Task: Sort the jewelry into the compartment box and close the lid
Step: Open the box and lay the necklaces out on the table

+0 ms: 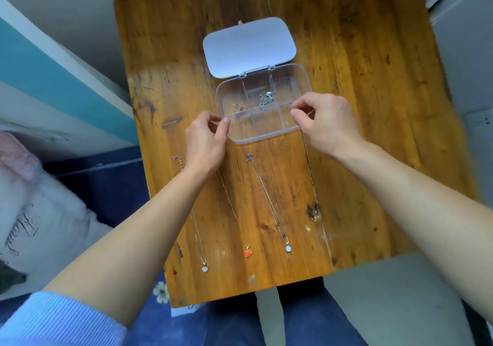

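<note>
Open lid [249,45] blocks behind box [304,78]; three necklaces [269,207] crowd the front

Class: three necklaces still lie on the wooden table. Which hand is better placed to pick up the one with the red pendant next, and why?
Probably the left hand. The chain of the red-pendant necklace runs up towards its wrist, while the right hand sits further away, at the right side of the clear plastic compartment box.

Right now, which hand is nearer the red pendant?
Left. The left hand is up-left of the red pendant; the right hand is farther off, up-right by the box.
</note>
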Demonstrator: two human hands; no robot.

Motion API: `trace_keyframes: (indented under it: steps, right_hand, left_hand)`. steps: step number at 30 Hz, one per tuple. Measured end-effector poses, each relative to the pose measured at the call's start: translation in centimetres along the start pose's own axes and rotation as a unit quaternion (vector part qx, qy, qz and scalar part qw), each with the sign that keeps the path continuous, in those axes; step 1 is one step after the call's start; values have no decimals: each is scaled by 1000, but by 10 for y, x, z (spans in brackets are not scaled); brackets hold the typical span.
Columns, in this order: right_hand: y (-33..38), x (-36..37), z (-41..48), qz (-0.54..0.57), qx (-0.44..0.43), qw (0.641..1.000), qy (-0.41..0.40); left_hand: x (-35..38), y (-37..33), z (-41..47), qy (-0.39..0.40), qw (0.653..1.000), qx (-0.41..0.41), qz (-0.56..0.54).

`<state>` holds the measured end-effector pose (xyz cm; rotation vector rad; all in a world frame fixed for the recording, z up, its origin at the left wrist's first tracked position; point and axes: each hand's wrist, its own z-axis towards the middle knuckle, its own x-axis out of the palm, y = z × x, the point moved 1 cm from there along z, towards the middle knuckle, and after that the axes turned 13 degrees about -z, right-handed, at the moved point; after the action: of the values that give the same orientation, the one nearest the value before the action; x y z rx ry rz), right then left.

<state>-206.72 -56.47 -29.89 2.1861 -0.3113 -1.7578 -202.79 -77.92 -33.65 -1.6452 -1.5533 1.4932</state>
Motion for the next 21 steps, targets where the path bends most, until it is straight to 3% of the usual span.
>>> trace_keyframes:
  steps: [4, 7, 10, 13, 18, 21]
  right_hand:
    - [29, 16, 58, -148, -125, 978, 78]
    - [44, 30, 75, -323, -219, 911, 130]
    - [53, 29, 85, -419, -282, 856, 108]
    - [49, 24, 94, -425, -296, 843, 145]
    - [33, 18, 103, -347, -277, 849, 286]
    - [26, 19, 101, -314, -279, 859, 292]
  left_hand:
    - [6, 4, 2, -1, 992, -64, -106]
    - [6, 8, 0, -9, 991, -69, -118]
    - [8, 10, 0, -26, 990, -75, -117]
    - [10, 10, -2, -39, 989, -72, -124]
    - [14, 8, -5, -60, 989, -67, -115]
    - [17, 6, -5, -67, 990, -65, -101]
